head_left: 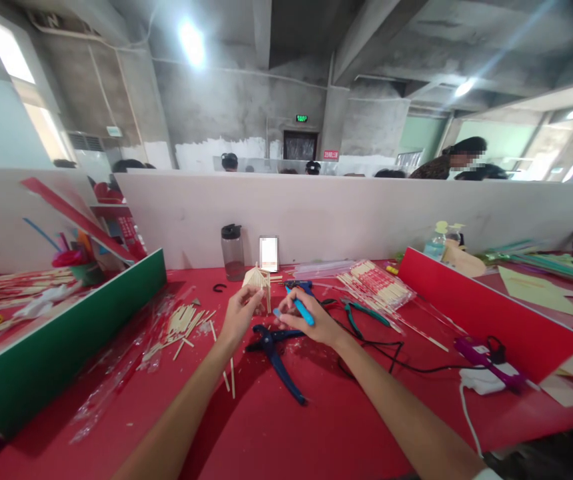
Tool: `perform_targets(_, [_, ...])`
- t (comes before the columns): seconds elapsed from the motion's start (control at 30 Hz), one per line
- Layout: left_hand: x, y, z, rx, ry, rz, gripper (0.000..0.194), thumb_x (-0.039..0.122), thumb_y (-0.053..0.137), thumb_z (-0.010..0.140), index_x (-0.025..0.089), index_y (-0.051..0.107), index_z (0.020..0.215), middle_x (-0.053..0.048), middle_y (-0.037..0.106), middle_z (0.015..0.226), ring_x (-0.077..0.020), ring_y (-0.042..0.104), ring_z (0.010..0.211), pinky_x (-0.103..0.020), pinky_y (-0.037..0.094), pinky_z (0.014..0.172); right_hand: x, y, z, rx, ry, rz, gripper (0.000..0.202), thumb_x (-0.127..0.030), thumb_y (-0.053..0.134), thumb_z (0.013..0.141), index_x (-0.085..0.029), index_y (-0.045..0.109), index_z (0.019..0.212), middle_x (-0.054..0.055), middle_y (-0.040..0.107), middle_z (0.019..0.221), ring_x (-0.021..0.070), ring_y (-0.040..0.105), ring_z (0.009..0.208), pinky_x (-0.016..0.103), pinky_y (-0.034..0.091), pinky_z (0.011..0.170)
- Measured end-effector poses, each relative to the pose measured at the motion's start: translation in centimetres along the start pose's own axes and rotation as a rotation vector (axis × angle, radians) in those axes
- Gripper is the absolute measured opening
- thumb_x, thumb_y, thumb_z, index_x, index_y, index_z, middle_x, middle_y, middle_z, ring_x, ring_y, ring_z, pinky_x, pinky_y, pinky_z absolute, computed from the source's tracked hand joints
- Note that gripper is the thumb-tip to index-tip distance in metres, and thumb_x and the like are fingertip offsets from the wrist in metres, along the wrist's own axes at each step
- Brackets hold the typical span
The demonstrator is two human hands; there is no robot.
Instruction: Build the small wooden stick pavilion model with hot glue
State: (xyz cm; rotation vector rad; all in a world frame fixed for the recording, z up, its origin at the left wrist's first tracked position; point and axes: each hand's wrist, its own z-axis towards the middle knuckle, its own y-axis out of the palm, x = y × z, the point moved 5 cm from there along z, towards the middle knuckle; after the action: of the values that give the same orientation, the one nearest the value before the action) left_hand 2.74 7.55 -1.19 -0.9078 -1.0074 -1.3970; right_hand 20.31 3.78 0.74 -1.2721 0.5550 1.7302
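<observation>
My left hand [241, 312] is closed on a small house-like model made of thin wooden sticks [255, 277], its fingertips at the model's front. Close by on the right, my right hand [316, 319] grips a bright blue pen-shaped tool [303, 311]. A small bluish piece [277, 313] shows at the right fingertips; its kind is unclear. Below both hands a dark blue hand cutter [279, 360] lies with its handles spread. Just behind the right hand is a blue glue gun [303, 287], partly covered by the fingers.
Loose sticks [183, 323] lie left, packaged sticks [379, 283] right. Green-handled pliers [366, 315] rest near black cables. A bottle [233, 257] and a phone [269, 253] stand against the partition [316, 207]. Green [81, 333] and red [486, 307] boards flank the red table [246, 440]. People are beyond.
</observation>
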Motion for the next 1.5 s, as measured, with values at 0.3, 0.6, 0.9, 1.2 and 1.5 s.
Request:
perform_targets(0.3, [-0.9,1.4,-0.5,-0.060,0.006,0.005,0.033,0.049,0.069,0.078,0.017,0.061,0.079,0.002,0.061,0.065,-0.0104,0.054,0.055,-0.022,0.044,0.056,3.9,-0.3,1.2,0.233,-0.040,0.191,0.030,-0.034,0.069,0.080,-0.025,0.043,0.091,0.001,0.062,0.104,0.0163,0.067,0.078,0.035,0.055,0.078])
perform_targets(0.6, [-1.5,2.4,-1.3,-0.061,-0.037,0.080,0.030,0.048,0.066,0.080,0.019,0.061,0.083,0.001,0.064,0.072,-0.0147,0.063,0.069,-0.021,0.047,0.058,5.2,-2.1,1.4,0.452,-0.079,0.103,0.037,-0.040,0.076,0.073,-0.024,0.045,0.083,0.001,0.067,0.089,0.0197,0.068,0.078,0.034,0.054,0.077])
perform_targets(0.9, [-0.8,2.6,-1.3,-0.048,0.088,0.150,0.028,0.044,0.067,0.080,0.017,0.063,0.078,0.001,0.062,0.069,-0.0130,0.058,0.063,-0.023,0.048,0.063,5.4,-1.0,1.5,0.449,-0.119,-0.007,0.034,-0.040,0.075,0.074,-0.024,0.045,0.080,0.002,0.069,0.085,0.0214,0.069,0.077,0.037,0.056,0.076])
perform_targets(1.2, [-1.3,1.2,-0.5,-0.002,0.036,0.141,0.032,0.047,0.069,0.077,0.016,0.065,0.075,0.000,0.064,0.065,-0.0142,0.059,0.062,-0.025,0.047,0.064,5.5,-2.1,1.3,0.470,-0.007,0.262,0.039,-0.055,0.057,0.086,-0.022,0.060,0.106,0.004,0.069,0.085,0.0179,0.064,0.069,0.027,0.051,0.055])
perform_targets(1.5, [-0.9,1.4,-0.6,0.002,0.004,0.092,0.032,0.047,0.071,0.076,0.016,0.066,0.078,-0.001,0.066,0.068,-0.0148,0.062,0.064,-0.025,0.049,0.067,6.1,-2.1,1.1,0.459,0.064,0.413,0.025,-0.043,0.068,0.079,-0.021,0.056,0.080,-0.003,0.061,0.060,0.0119,0.054,0.051,0.023,0.041,0.049])
